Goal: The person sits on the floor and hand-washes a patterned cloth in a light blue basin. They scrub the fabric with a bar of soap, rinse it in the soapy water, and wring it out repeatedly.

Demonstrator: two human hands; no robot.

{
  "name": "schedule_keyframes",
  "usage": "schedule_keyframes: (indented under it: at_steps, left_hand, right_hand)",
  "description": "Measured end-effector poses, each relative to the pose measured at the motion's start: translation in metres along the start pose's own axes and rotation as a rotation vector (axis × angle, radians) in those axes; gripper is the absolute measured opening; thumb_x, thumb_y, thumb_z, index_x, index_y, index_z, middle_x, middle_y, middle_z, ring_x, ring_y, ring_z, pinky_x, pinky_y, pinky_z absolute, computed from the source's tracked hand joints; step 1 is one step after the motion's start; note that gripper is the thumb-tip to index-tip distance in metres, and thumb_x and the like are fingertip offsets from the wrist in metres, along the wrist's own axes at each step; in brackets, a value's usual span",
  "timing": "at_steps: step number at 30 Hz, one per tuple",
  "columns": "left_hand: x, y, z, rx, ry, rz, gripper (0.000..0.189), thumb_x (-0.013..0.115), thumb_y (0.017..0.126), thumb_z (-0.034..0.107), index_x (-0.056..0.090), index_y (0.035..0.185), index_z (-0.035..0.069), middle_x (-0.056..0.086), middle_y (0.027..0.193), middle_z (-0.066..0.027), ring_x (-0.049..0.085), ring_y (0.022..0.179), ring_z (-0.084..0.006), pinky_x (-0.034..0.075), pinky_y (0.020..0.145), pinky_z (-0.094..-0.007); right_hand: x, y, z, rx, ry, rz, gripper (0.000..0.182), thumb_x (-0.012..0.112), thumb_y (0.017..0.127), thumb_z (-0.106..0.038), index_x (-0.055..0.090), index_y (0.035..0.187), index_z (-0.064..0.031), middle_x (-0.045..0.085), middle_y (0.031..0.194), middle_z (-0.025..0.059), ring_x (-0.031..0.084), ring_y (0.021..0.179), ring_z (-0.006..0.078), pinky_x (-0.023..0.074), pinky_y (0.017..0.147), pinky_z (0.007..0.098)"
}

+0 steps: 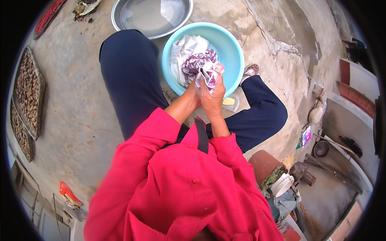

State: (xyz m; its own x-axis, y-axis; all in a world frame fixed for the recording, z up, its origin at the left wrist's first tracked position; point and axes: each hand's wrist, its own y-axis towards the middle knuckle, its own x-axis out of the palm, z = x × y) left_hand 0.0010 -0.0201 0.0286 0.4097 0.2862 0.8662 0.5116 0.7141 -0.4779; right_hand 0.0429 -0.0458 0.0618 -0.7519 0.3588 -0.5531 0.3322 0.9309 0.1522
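Over a light-blue plastic basin [238, 57], my right hand [213, 95] grips a bunched purple-and-white patterned cloth [193, 63]. Close beside it, my left hand [196, 95] is closed on the same cloth, its fingers partly hidden behind the folds. White suds cling to the fabric and my fingers. The rest of the patterned cloth hangs down into the basin against a wet white garment [190, 45]. A little water shows at the basin's bottom. By the near right rim lies a yellow bar of soap [228, 101] on a clear plastic piece.
A metal basin of cloudy water [144, 18] stands beyond the blue one. My knees flank the basin on cracked concrete. Woven trays of walnut-like nuts [27, 87] lie left. A terracotta-coloured pot [264, 167], a white bucket [283, 184] and logs [301, 173] stand at lower right.
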Motion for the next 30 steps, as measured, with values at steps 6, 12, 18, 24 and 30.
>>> schedule_keyframes:
  at_steps: [6,12,18,24,30]
  left_hand:
    - [0.011,0.013,-0.02,0.023,-0.328,-0.141,0.025,0.039,0.087,0.015,0.042,0.108,0.002,0.049,0.107,-0.0089,0.047,0.098,-0.0179,0.035,0.09,-0.0326]
    - [0.005,0.006,0.006,-0.002,-0.115,-0.058,0.031,0.035,0.088,0.026,0.045,0.109,0.005,0.053,0.104,-0.0056,0.051,0.094,-0.0134,0.041,0.081,-0.0264]
    - [-0.005,0.003,0.002,-0.116,-0.253,-0.092,0.026,0.039,0.087,0.022,0.048,0.108,0.008,0.053,0.103,-0.0046,0.051,0.095,-0.0148,0.041,0.082,-0.0279]
    - [0.013,0.007,-0.007,-0.007,-0.221,-0.035,0.027,0.036,0.088,0.022,0.043,0.109,0.006,0.049,0.108,-0.0069,0.047,0.099,-0.0177,0.039,0.086,-0.0328]
    - [-0.005,0.003,0.001,0.027,-0.147,-0.008,0.024,0.043,0.085,0.026,0.051,0.099,0.008,0.056,0.095,-0.0036,0.054,0.087,-0.0151,0.043,0.078,-0.0288]
  right_hand:
    - [-0.02,0.057,0.055,0.139,-0.119,0.114,0.018,0.059,0.071,-0.005,0.048,0.083,0.0006,0.057,0.075,0.0155,0.055,0.068,0.0291,0.0424,0.061,0.035]
    - [-0.005,0.014,0.003,0.087,0.14,-0.013,0.026,0.059,0.068,-0.003,0.05,0.092,0.002,0.057,0.077,0.0132,0.057,0.07,0.0243,0.0436,0.066,0.0309]
    - [0.003,0.024,0.01,0.024,-0.02,0.0,0.027,0.061,0.065,-0.005,0.048,0.089,0.0003,0.055,0.08,0.0175,0.054,0.073,0.0352,0.0422,0.065,0.038]
    - [-0.01,0.061,0.045,0.066,-0.18,0.103,0.018,0.059,0.067,-0.005,0.048,0.08,-0.0003,0.056,0.075,0.0173,0.055,0.069,0.0345,0.0428,0.061,0.0377]
    - [0.001,0.008,0.004,-0.086,0.042,0.049,0.021,0.062,0.065,-0.006,0.048,0.081,-0.0008,0.056,0.076,0.0176,0.055,0.071,0.0351,0.0428,0.063,0.0381]
